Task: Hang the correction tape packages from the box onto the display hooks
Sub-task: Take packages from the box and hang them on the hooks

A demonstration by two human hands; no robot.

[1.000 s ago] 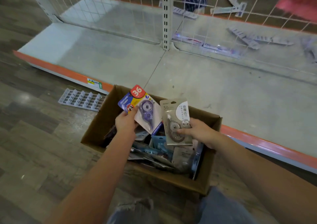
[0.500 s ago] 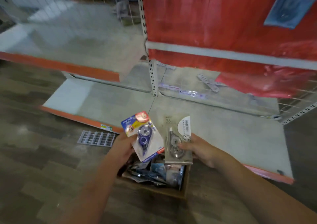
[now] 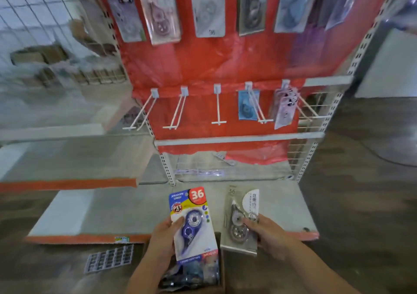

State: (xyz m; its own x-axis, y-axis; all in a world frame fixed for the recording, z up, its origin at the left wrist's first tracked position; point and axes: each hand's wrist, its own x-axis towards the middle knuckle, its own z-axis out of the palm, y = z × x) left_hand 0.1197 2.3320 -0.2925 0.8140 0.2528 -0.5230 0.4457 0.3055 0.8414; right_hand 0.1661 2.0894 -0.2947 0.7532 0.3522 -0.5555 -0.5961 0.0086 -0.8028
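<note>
My left hand [image 3: 163,237] grips a colourful correction tape package [image 3: 194,223] with a purple dispenser and a red "36" label. My right hand [image 3: 267,235] holds a grey correction tape package [image 3: 242,212] upright beside it. Both packs are above the cardboard box [image 3: 222,271] at the bottom, which holds several more packages. Ahead, white display hooks [image 3: 218,106] stick out of a red backing; three on the left are bare. A blue package [image 3: 246,108] and pale purple packages [image 3: 284,106] hang on the two right hooks.
Several more packages hang in a row at the top [image 3: 209,7]. A grey base shelf with an orange edge [image 3: 112,214] lies below the hooks. A grey plastic strip piece [image 3: 109,258] lies on the wooden floor at the left. Wire mesh panels flank the bay.
My view has swung up from the box to the hook wall. Both hands have lifted their packages up out of the box and apart from each other.
</note>
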